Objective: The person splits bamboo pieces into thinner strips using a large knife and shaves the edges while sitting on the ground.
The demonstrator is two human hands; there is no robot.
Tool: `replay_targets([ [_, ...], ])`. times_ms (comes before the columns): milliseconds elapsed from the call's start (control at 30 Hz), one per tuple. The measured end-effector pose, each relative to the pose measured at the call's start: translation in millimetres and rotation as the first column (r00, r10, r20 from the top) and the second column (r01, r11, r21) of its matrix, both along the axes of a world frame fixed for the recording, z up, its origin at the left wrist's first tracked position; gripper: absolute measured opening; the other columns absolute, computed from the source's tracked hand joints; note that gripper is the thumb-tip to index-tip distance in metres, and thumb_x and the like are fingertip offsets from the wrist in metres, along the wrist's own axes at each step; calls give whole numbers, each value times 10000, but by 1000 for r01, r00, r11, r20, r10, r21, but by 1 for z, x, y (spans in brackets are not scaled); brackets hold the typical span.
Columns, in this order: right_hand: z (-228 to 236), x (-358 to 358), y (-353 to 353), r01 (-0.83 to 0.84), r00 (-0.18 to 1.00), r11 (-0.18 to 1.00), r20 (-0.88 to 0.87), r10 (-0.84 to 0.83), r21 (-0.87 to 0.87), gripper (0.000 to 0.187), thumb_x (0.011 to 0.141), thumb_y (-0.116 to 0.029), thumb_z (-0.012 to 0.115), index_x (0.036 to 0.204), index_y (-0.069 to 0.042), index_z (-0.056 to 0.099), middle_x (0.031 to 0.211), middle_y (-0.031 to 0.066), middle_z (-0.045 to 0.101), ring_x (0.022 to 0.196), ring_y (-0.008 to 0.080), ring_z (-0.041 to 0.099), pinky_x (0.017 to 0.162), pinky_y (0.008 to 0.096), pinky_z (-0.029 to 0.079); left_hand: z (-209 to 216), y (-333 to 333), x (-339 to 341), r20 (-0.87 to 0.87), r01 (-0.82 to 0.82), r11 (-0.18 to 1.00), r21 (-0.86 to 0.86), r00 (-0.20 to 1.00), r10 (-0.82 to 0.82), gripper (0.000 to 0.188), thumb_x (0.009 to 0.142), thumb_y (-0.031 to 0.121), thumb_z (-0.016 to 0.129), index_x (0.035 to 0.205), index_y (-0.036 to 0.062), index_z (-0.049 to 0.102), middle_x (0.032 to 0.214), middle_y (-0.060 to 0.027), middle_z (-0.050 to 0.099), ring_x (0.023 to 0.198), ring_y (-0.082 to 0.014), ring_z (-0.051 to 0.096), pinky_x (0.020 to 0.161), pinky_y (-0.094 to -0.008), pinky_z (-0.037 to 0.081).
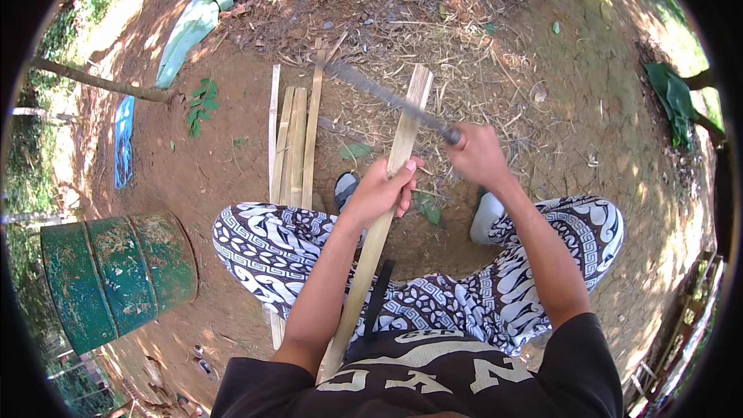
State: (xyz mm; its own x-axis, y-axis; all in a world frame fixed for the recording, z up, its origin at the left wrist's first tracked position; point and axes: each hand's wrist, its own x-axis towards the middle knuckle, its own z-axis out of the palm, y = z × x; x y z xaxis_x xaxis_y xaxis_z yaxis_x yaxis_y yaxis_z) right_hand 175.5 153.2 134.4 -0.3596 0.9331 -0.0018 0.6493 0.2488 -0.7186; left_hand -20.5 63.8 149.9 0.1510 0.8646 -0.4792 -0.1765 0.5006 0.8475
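Left hand (381, 192) clenched around the bamboo strip (404, 130), which projects beyond both sides; right hand (481, 158), fingers wrapped, grips the knife (378, 92) crossing the strip's upper portion.

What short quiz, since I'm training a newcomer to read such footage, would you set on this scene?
1. Which hand holds the dark-handled blade?
2. True or false: the green barrel is on the person's left.
3. Fill in: the left hand grips one long, pale ____.

Key:
1. The right hand.
2. True.
3. Strip, apparently of split wood or bamboo.
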Motion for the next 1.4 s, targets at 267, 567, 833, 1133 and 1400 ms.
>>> replay_targets([
  [267, 3, -21, -15, -247, 930, 966, 299, 212, 81, 120, 651, -159, 652, 727, -78, 607, 619, 169, 624, 625, 390, 646, 594, 485, 525, -7, -10, 3, -254, 46, 987, 154, 967, -5, 151, 1022, 186, 509, 990, 47, 559, 621, 67, 394, 483, -27, 346, 421, -224, 285],
  [567, -75, 23, 14, -127, 926, 984, 370, 72, 126, 125, 658, -172, 649, 754, -92, 652, 652, 151, 654, 644, 346, 672, 626, 466, 553, -48, -1, 1, -410, 174, 978, 115, 905, -113, 329, 1035, 270, 514, 1248, 24, 562, 614, 80, 397, 482, -23, 348, 416, -231, 273],
  [833, -22, -13, 7, -197, 897, 980, 401, 184, -9, 124, 708, -166, 626, 798, -97, 677, 680, 167, 661, 684, 354, 682, 656, 481, 557, -23, -1, 3, -118, 46, 999, -25, 992, -49, 268, 1045, 270, 501, 1192, 62, 583, 630, 102, 322, 481, -12, 283, 413, -219, 233],
  [1133, -70, 56, 57, 528, 827, 848, 256, -501, -49, 246, 855, -206, 555, 930, -20, 699, 761, 248, 667, 742, 432, 671, 708, 508, 532, 5, -3, -19, 2, 19, 999, -31, 1000, -19, 296, 1046, 246, 486, 1205, 14, 581, 621, 80, 337, 462, -11, 280, 390, -203, 248],
  [1400, 3, -12, -4, -90, 988, 996, 126, 88, 8, 157, 778, -156, 564, 809, -50, 675, 637, 196, 632, 625, 402, 644, 635, 499, 533, 1, 4, -18, -163, 6, 1000, 15, 987, -3, 249, 1020, 213, 519, 1141, 7, 587, 700, 18, 488, 534, -57, 432, 468, -249, 354],
])
